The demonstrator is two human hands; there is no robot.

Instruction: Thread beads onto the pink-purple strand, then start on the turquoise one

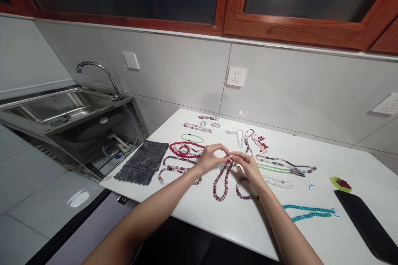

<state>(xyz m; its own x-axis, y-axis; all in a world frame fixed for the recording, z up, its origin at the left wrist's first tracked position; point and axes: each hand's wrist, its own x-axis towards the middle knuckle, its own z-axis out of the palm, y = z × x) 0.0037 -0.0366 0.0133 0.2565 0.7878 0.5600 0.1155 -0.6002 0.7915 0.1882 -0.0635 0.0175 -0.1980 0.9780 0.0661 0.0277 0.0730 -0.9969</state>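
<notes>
My left hand (212,158) and my right hand (248,167) meet above the middle of the white table, thumbs and forefingers pinched together. Between them they hold the ends of a strand of mottled dark red beads (221,197), whose loop hangs toward me. Whatever fine thread lies at the fingertips is too small to make out. A dark multicoloured bead strand (245,197) lies partly under my right hand. Close by my left hand are a bright red bead necklace (173,150) and several multicoloured strands (161,176).
A grey cloth (143,163) lies at the table's left end, by the sink (77,103). Turquoise strands (311,208), a green dish of red beads (342,184) and a black flat object (367,225) are on the right. More bead strands (197,127) lie toward the wall.
</notes>
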